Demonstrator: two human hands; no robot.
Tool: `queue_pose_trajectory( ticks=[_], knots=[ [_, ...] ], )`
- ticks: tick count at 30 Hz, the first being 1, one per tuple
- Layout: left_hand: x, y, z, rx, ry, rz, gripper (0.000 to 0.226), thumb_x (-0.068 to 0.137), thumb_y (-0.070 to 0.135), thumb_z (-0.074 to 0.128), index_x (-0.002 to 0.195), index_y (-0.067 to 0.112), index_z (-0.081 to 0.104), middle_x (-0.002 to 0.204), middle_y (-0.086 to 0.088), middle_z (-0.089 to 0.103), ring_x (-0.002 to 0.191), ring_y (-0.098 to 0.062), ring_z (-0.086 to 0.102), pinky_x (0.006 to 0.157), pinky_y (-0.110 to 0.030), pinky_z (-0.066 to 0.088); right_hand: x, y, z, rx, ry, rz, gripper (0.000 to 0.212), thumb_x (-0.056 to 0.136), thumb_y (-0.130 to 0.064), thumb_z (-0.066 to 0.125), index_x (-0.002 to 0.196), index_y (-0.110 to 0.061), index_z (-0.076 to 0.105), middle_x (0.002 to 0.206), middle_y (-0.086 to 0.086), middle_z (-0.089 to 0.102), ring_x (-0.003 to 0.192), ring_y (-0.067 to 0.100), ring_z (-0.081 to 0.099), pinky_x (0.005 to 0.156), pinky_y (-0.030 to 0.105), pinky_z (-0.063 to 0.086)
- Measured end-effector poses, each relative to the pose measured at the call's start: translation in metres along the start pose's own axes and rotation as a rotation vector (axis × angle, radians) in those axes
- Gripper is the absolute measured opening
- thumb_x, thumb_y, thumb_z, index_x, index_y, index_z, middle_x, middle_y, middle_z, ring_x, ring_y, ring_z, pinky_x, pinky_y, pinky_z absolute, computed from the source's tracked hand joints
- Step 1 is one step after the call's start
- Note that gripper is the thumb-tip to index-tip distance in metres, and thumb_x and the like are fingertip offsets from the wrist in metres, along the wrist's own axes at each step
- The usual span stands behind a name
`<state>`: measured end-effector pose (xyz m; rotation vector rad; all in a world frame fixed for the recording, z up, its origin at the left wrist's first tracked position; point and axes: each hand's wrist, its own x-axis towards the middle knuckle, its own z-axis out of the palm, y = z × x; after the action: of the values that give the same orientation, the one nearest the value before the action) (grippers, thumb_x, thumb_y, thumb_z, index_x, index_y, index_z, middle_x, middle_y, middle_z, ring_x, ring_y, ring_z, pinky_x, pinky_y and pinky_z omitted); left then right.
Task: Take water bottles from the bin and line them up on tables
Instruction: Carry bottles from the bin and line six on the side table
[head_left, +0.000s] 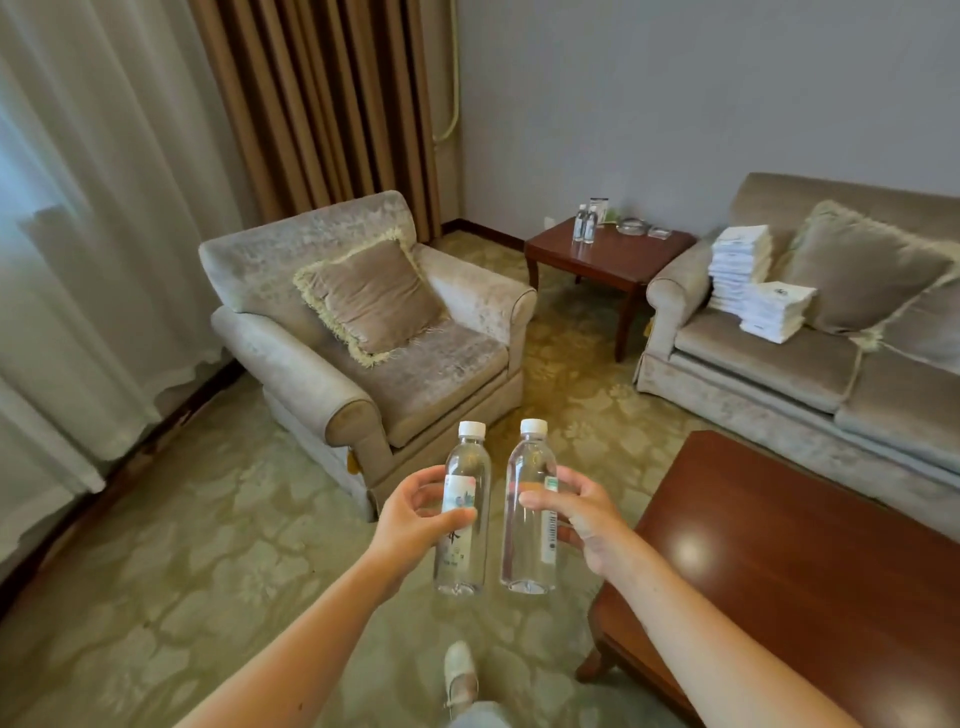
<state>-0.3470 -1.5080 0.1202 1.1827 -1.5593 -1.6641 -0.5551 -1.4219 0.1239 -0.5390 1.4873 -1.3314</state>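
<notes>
My left hand (415, 514) grips a clear water bottle with a white cap and a printed label (464, 540), held upright over the carpet. My right hand (582, 512) grips a second clear water bottle (529, 540), also upright, close beside the first. Two more water bottles (583, 224) stand together on the small wooden side table (618, 260) in the far corner. A large wooden coffee table (810, 582) lies just right of my right arm. No bin is in view.
A beige armchair (447, 374) with a fringed cushion stands ahead left. A sofa (779, 364) at the right carries stacked white folded items (740, 265) and cushions. Curtains cover the left wall. A glass ashtray (632, 224) sits on the side table. My shoe (460, 675) shows below.
</notes>
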Motion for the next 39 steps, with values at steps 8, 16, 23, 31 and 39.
queue_pose_trajectory(
  ticks=[8,16,23,31,39],
  knots=[
    [0.214,0.053,-0.003,0.003,-0.089,0.000,0.068,0.063,0.023,0.089,0.122,0.024,0.055,0.109,0.001,0.071,0.092,-0.015,0.072,0.082,-0.042,0.059,0.178,-0.081,-0.003,-0.010,0.089,-0.028,0.056,0.063,-0.009,0.088,0.114,-0.020,0.069,0.094,-0.002,0.078,0.103,0.022,0.069,0.104,0.048,0.047],
    [0.372,0.088,0.021,0.069,-0.193,0.018,0.061,0.071,0.014,0.084,0.122,0.025,0.052,0.113,0.006,0.067,0.089,0.000,0.069,0.069,-0.021,0.056,0.307,-0.139,-0.023,0.035,0.171,-0.005,0.078,0.054,-0.019,0.092,0.126,-0.018,0.062,0.099,-0.002,0.078,0.103,0.023,0.070,0.103,0.050,0.048],
    [0.522,0.116,0.066,0.062,-0.193,0.022,0.054,0.071,0.010,0.084,0.115,0.026,0.056,0.111,0.003,0.069,0.091,-0.006,0.070,0.066,-0.018,0.055,0.443,-0.193,-0.062,0.024,0.175,-0.014,0.047,0.066,-0.011,0.087,0.110,-0.020,0.071,0.101,0.001,0.077,0.101,0.024,0.071,0.098,0.044,0.052],
    [0.703,0.176,0.123,0.035,-0.176,0.031,0.059,0.071,0.014,0.085,0.120,0.024,0.055,0.114,0.000,0.068,0.096,-0.017,0.071,0.085,-0.044,0.059,0.608,-0.298,-0.122,-0.062,0.124,-0.048,0.046,0.065,-0.019,0.089,0.108,-0.023,0.072,0.098,-0.002,0.077,0.103,0.021,0.069,0.102,0.048,0.048],
    [0.859,0.215,0.167,0.039,-0.178,0.033,0.056,0.070,0.019,0.086,0.115,0.036,0.057,0.113,0.007,0.068,0.099,-0.016,0.069,0.085,-0.043,0.058,0.752,-0.363,-0.173,-0.085,0.142,-0.035,0.044,0.066,-0.020,0.089,0.106,-0.026,0.072,0.100,-0.001,0.076,0.104,0.022,0.068,0.103,0.051,0.048]
  ],
)
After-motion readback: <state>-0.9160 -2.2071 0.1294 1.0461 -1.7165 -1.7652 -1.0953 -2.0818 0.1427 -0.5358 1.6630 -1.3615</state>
